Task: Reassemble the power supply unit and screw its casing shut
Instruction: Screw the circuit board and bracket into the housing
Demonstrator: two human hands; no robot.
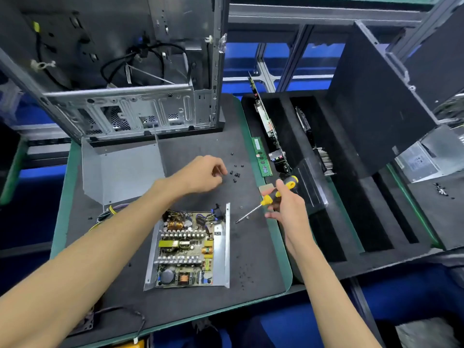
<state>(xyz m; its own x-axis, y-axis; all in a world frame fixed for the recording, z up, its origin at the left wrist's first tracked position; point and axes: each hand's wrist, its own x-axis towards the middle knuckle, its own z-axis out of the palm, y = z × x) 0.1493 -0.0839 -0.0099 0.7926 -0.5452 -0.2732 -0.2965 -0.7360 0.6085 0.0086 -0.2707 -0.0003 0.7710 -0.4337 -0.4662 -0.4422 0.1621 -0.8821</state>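
Observation:
The open power supply unit (190, 249) lies on the dark mat, circuit board up, its metal base bent up at both sides. Its grey casing cover (120, 172) lies behind it to the left. Several small black screws (236, 173) are scattered on the mat. My left hand (200, 174) hovers just left of those screws with fingers curled; whether it holds a screw is hidden. My right hand (286, 199) grips a yellow-and-black screwdriver (273, 195) whose tip points down-left near a loose screw (247, 217).
An open computer case (125, 71) stands at the back left. A green RAM stick (261, 156) lies at the mat's right edge. The black foam tray (326, 187) on the right holds circuit cards. Wires (110, 212) trail from the unit's left side.

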